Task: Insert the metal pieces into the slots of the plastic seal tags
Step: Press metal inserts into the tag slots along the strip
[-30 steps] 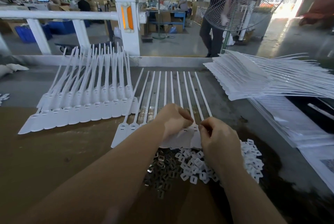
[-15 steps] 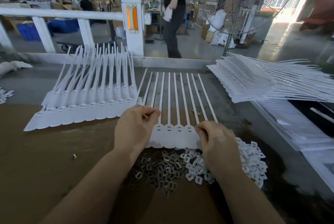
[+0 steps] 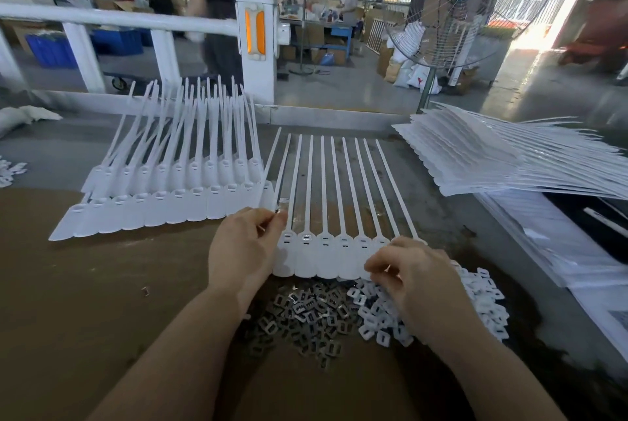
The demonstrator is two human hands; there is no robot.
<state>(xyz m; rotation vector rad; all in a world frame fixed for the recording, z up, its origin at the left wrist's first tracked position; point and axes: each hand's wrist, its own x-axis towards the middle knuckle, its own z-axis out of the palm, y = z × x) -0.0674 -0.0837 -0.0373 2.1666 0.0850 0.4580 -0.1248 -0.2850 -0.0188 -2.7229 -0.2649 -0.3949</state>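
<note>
A joined strip of white plastic seal tags (image 3: 326,250) lies flat in front of me, tails pointing away. One slot near its left end shows a metal piece. My left hand (image 3: 244,250) sits at the strip's left end, its fingertips pinching a small metal piece (image 3: 279,212) just above the leftmost tag. My right hand (image 3: 407,279) rests on the strip's right end, fingers curled over the tag heads. A heap of grey metal pieces (image 3: 306,315) lies just below the strip, between my wrists.
White plastic clips (image 3: 482,301) are piled beside the metal heap on the right. A fanned batch of tags (image 3: 170,196) lies at the left, a stack of tag strips (image 3: 509,162) at the right. One stray metal piece (image 3: 146,291) sits on the brown table.
My left hand moved from the strip's right part to its left end and now pinches a metal piece there. My right hand stayed at the right end. The view shifted slightly.
</note>
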